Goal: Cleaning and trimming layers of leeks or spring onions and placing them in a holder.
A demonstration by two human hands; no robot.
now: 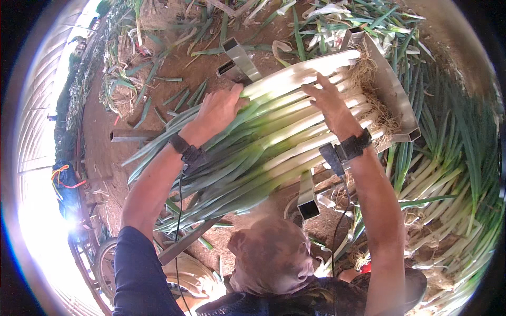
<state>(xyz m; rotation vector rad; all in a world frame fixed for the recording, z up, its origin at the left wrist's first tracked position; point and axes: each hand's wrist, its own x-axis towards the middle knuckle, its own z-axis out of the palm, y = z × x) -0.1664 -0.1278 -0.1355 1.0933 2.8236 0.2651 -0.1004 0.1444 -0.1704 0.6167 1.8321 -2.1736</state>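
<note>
A row of large green onions (292, 114) lies side by side on a metal frame, white ends and roots (369, 91) to the right, green leaves to the left. The roots are close to an upright metal plate (395, 87). My left hand (221, 104) rests at the far edge of the row, where white turns to green, its thumb and fingers at the outermost stalk; whether they close on it cannot be told. My right hand (330, 100) lies over the white stalks with its fingers spread. Both wrists wear black straps with a cabled device.
Square metal tubes (241, 59) of the frame stick out at the far side, another (308, 201) at the near side. A big heap of green onions (442, 181) lies at the right. Loose leaves and trimmings (344, 15) cover the soil beyond. A wheel (106, 264) stands lower left.
</note>
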